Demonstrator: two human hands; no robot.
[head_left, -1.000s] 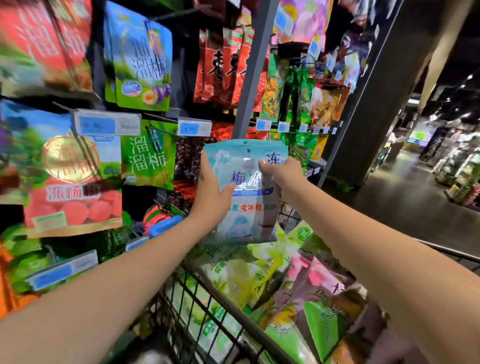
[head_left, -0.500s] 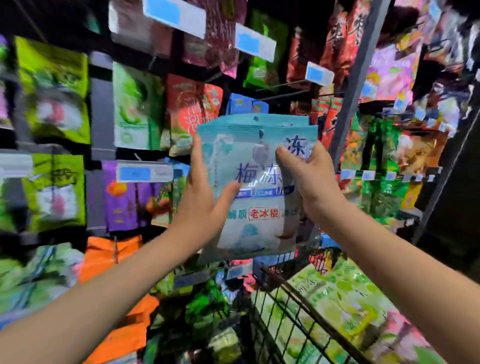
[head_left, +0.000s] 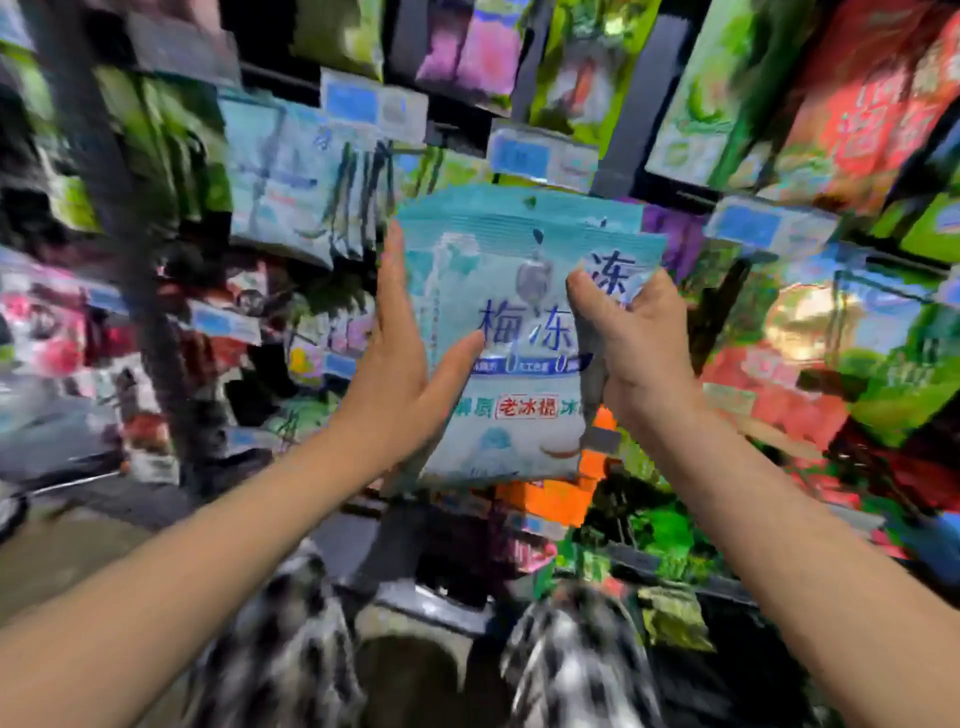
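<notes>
Pale blue pouches (head_left: 519, 338): a small fanned stack, printed with blue characters and a red-framed label, was held upright at mid-frame between both hands, in front of the snack rack and just under a price tag.
Checked garment (head_left: 291, 649): black-and-white cloth, blurred, lay nearest the camera at the lower edge.
Forearms: both were bare and reached up and forward from the lower corners.
Left hand (head_left: 410, 384): its fingers ran straight up the stack's left edge while the thumb pressed on the front face, pinching the pouches.
Right hand (head_left: 639, 353): its fingers were curled round the stack's right edge, gripping it near the upper corner.
Orange packet (head_left: 545, 499): this hung on the rack just below the stack.
Matching blue packets (head_left: 280, 176): a row of these hung on the rack up and to the left, apart from the held stack.
Price tag (head_left: 543, 158): a white card with a blue patch sat directly above the stack.
Snack rack (head_left: 852, 119): green, red and pink bags, heavily blurred, filled the background.
</notes>
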